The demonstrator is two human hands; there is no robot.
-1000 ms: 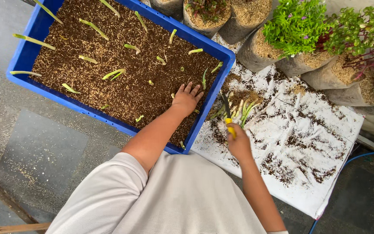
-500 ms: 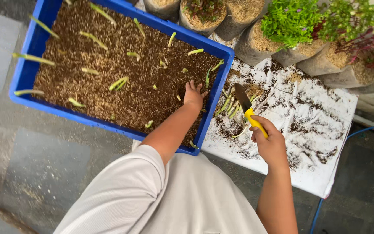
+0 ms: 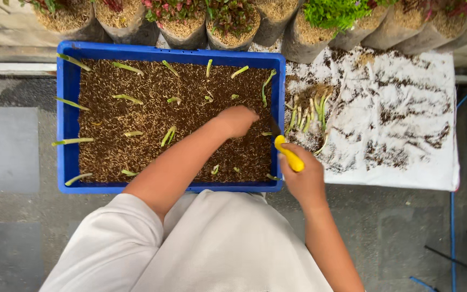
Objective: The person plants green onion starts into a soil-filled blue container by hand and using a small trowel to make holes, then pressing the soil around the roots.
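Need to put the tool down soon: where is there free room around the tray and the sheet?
White sheet: its right half, beyond the seedling pile, holds only scattered soil. Grey floor left of the blue tray is bare. Crowded: the tray's right end, where the left hand presses soil and the right hand holds the yellow-handled tool; pots line the top.

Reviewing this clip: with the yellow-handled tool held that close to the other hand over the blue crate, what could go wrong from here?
1. The dark blade of the yellow-handled tool in the right hand points toward the left hand, which rests on the soil; a slip might nick the fingers.
2. The blade sits at the blue crate wall, near planted seedlings; a careless stroke might cut or uproot one.
3. The loose cuttings on the white sheet could scatter if brushed.
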